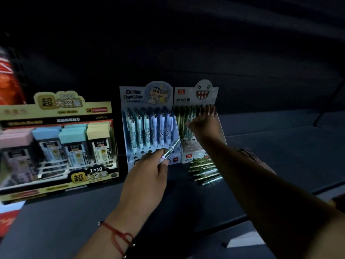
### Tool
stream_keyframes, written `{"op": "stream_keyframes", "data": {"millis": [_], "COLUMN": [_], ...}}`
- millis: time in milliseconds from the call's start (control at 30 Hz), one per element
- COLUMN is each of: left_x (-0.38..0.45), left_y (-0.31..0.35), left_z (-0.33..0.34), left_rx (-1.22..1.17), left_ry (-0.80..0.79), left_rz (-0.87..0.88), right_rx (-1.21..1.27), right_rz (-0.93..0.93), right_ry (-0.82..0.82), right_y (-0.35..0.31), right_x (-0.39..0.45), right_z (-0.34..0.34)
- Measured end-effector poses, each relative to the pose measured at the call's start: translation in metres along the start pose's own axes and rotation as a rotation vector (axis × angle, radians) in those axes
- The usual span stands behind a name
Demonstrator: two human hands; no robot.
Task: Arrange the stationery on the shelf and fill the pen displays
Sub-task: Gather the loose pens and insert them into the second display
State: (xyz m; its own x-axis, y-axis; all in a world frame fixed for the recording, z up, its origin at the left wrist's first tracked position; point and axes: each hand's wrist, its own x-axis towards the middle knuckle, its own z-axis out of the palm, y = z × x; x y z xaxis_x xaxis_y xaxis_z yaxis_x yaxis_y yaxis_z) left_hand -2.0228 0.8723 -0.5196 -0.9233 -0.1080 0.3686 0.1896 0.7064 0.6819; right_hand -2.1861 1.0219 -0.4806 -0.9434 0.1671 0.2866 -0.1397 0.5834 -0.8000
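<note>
On a dark shelf (280, 156) two pen displays stand side by side. The blue cartoon display (149, 128) holds several pale pens, with empty holes along its front row. My left hand (149, 176) pinches a light-coloured pen (170, 150) whose tip points at that front row. The white ghost-face display (197, 116) to its right holds several green pens. My right hand (204, 128) reaches into it with fingers curled among the pens; I cannot make out a grip. Several loose green pens (205, 171) lie on the shelf in front of it.
A large yellow display box of pencil-lead cases (56, 143) stands at the left of the shelf. Red packaging (9, 81) shows at the far left edge. The shelf above casts deep shadow over the back.
</note>
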Motion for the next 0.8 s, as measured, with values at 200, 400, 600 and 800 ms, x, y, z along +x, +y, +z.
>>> {"op": "stream_keyframes", "data": {"millis": [200, 400, 600, 800], "left_x": [0.003, 0.002, -0.011, -0.021], "left_y": [0.002, 0.008, 0.013, 0.026], "left_z": [0.005, 0.018, 0.018, 0.007], "left_rx": [-0.102, -0.208, -0.248, 0.132], "left_ry": [0.019, -0.025, -0.083, 0.071], "left_rz": [-0.027, -0.065, -0.018, 0.192], "right_rx": [0.092, 0.537, 0.761, 0.821], "right_rz": [-0.035, 0.263, 0.316, 0.266], "right_ry": [-0.058, -0.532, -0.615, -0.389], "right_y": [-0.015, -0.001, 0.014, 0.022], "right_x": [-0.041, -0.112, -0.124, -0.110], "right_z": [-0.019, -0.031, -0.038, -0.051]}}
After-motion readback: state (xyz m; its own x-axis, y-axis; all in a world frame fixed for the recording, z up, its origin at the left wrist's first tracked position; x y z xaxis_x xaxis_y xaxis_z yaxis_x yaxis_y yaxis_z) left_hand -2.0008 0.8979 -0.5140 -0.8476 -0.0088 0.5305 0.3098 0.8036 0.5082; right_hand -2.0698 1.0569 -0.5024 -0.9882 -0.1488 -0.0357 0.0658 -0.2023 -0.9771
